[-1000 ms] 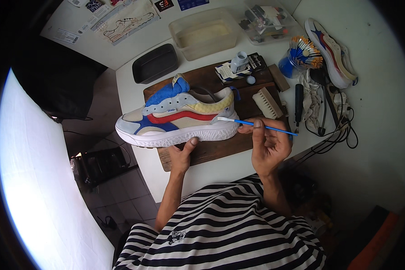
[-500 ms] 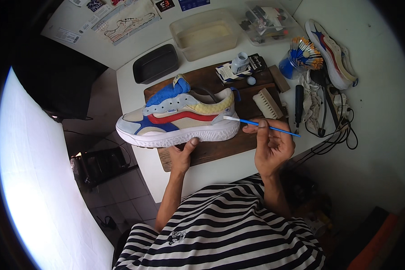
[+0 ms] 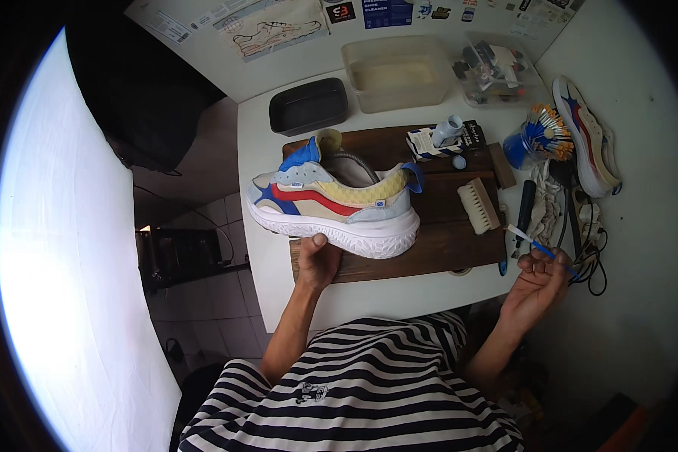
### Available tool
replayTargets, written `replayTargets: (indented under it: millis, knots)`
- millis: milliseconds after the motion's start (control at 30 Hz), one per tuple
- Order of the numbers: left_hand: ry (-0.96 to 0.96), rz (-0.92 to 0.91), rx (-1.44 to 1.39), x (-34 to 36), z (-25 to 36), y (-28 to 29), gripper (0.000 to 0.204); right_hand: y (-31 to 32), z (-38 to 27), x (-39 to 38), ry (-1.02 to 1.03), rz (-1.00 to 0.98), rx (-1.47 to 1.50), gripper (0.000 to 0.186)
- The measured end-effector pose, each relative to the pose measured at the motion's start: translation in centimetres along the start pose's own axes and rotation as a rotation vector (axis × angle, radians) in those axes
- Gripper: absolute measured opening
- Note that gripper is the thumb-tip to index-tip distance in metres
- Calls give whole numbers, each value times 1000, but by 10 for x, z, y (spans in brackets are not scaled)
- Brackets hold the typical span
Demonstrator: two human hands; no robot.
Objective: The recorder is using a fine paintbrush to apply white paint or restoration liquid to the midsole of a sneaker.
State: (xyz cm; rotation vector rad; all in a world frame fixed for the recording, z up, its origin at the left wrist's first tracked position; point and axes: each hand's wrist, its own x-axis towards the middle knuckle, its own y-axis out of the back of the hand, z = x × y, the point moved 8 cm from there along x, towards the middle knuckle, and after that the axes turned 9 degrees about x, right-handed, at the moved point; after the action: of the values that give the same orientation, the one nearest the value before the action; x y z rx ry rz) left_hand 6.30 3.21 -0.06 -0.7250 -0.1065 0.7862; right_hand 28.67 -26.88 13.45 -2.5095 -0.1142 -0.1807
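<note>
My left hand [image 3: 318, 264] grips a multicoloured sneaker [image 3: 330, 209] from below, thumb against the white sole. The sneaker has a red wavy stripe, blue and yellow panels, and its toe points left. It is held over a dark wooden board [image 3: 429, 252], with a curved grey spring-like piece [image 3: 358, 163] showing in its opening. Off to the right, away from the shoe, my right hand [image 3: 535, 290] pinches a thin blue paintbrush [image 3: 541, 248], its white bristles pointing up and left. A wooden scrub brush [image 3: 478, 206] lies on the board between the shoe and that hand.
An uncapped bottle [image 3: 447, 132] stands on the board, its cap [image 3: 459, 162] nearby. Behind are a black tray [image 3: 309, 107], a translucent tub [image 3: 395, 75] and a box of supplies [image 3: 496, 90]. At right are a jar of brushes [image 3: 518, 153], another sneaker [image 3: 584, 135] and cables [image 3: 594, 248].
The paintbrush has left the sneaker's heel, and my right hand has moved away to the right. The sneaker has tilted heel-down in my left hand. The whole view has shifted.
</note>
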Motion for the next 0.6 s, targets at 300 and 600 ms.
replayTargets:
  millis: [300, 600]
  knots:
    - [-52, 5, 72, 1, 7, -10, 53, -44, -5, -24, 68, -139, -130, 21]
    - [-10, 67, 317, -2, 6, -11, 45, -118, 12, -64, 317, -539, -461, 22]
